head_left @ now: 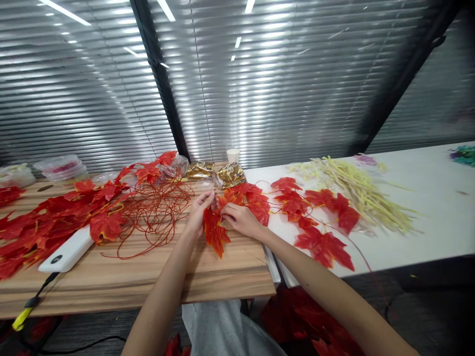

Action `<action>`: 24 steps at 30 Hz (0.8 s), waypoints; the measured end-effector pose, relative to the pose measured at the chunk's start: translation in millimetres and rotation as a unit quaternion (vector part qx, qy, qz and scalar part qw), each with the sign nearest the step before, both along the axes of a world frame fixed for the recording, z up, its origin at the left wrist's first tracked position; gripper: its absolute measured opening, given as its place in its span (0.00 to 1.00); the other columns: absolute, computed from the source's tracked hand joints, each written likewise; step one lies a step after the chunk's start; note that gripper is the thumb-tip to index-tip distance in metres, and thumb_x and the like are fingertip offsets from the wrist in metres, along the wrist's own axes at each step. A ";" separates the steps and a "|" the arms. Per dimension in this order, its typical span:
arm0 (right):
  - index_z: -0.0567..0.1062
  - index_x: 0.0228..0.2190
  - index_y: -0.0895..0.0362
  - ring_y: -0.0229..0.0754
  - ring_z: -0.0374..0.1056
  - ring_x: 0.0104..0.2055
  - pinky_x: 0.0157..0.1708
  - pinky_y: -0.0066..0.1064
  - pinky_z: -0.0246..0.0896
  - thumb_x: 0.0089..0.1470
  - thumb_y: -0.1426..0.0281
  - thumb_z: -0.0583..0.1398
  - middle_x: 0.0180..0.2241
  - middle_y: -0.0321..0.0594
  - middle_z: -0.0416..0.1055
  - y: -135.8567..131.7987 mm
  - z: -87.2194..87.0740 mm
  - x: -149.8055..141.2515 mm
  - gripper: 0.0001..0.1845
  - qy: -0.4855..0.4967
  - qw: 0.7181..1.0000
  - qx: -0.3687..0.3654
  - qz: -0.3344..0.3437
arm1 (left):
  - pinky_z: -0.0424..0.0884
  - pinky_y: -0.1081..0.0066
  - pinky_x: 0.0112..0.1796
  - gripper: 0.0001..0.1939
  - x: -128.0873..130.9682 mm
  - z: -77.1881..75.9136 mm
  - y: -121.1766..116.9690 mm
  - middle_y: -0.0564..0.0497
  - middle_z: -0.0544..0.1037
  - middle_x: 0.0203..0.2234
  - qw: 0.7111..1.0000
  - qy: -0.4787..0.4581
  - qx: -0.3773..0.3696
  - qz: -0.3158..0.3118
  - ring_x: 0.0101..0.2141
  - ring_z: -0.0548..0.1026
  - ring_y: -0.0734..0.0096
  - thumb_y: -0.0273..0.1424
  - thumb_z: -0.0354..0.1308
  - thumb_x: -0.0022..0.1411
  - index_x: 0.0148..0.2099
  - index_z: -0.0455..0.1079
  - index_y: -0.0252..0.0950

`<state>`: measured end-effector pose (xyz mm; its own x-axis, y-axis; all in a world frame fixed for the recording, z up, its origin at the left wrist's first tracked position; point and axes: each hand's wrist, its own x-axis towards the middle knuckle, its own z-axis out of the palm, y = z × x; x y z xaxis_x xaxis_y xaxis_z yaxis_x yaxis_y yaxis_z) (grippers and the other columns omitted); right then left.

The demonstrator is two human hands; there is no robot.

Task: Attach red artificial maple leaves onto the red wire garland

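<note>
Between my two hands hangs a red artificial maple leaf (216,236) with orange tinges, just above the wooden table. My left hand (200,212) pinches it near its upper left side, fingertips pressed together. From the right, my right hand (241,220) has its fingers closed on the leaf's upper edge. Its fingertips partly hide what they grip. More red leaves (256,200) lie right behind my right hand, joined to a strand that runs right over a white table. Left of my left hand sprawls a loose tangle of red cord (156,212).
A heap of red leaves (55,212) covers the left side, beside a white power bank (69,252) with a cable. Gold wrappers (229,175) and a paper cup (233,156) stand behind. Pale yellow strips (356,193) lie on the white table (438,207). Blinds rise at the back.
</note>
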<state>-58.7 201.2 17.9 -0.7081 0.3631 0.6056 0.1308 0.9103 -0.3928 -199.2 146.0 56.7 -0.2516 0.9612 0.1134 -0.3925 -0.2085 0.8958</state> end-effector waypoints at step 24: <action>0.70 0.36 0.57 0.37 0.66 0.38 0.38 0.27 0.61 0.54 0.78 0.52 0.36 0.40 0.68 1.3 -1.6 0.3 0.10 -0.021 1.000 0.011 -0.005 | 0.60 0.81 0.22 0.11 3.4 2.8 -2.1 0.55 0.69 0.22 1.000 0.027 -0.011 0.003 0.21 0.64 0.84 0.33 0.63 0.46 0.32 0.69 0.32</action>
